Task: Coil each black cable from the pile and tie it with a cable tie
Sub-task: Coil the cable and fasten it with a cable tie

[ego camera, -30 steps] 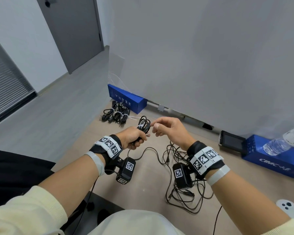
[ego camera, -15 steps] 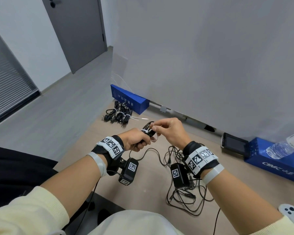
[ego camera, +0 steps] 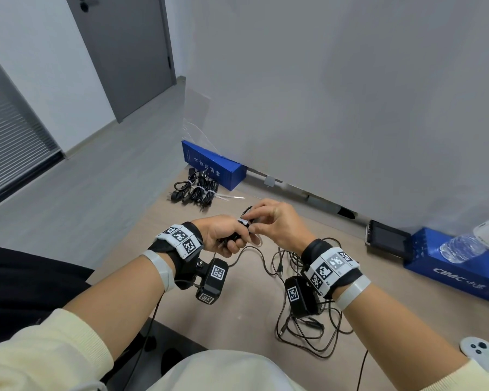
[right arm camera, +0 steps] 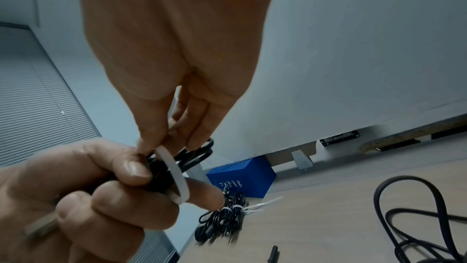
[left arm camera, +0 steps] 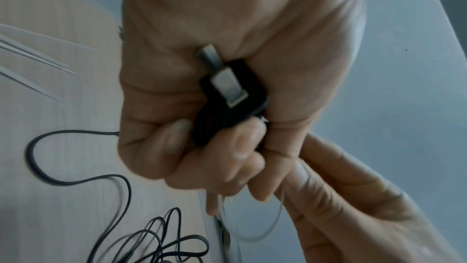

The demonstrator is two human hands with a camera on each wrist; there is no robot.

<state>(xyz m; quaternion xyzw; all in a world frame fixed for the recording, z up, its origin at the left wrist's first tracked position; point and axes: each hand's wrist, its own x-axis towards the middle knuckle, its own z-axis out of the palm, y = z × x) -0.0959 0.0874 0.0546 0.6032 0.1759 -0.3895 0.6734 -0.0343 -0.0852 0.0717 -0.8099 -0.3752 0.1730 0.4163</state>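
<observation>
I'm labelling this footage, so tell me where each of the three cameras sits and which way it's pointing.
Head: worn on the head, looking forward and down at the table; both forearms, left hand and right hand show.
Left wrist: under the left wrist, looking along the palm; left hand grips the coiled black cable.
Right wrist: on the right wrist, looking along the fingers; right hand pinches the white cable tie.
Shared: head and right wrist views both show the tied cable bundles by the blue box.
</observation>
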